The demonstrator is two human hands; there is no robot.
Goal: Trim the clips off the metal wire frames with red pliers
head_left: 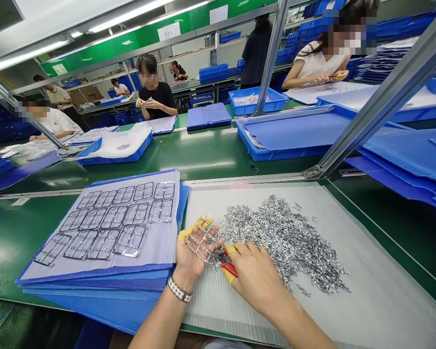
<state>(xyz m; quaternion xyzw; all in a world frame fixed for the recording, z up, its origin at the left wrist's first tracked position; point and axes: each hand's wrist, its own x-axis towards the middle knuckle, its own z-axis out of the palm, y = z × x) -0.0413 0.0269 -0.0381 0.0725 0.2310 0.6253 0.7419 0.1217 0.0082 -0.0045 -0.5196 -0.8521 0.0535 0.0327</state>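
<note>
Palm up, my left hand (191, 254) holds a square metal frame (196, 237) divided into four by crossbars, with small parts hanging in it. Yellow covers sit on some fingers of both hands. My right hand (256, 271) is wrapped around red-handled pliers (228, 268), close to the frame's right side; their jaws are hard to make out. Beyond and right of my hands lies a large heap of small shiny metal pieces (287, 232) on a white sheet (352, 310). To the left, several similar metal frames (114, 216) lie in rows on a sheet-covered stack.
Under the laid-out frames is a stack of blue boards (94, 291). Blue trays (283, 152) stand across the green bench (189, 157). A slanted metal post (378, 97) rises at the right. Co-workers sit opposite, one in a black shirt (156, 99).
</note>
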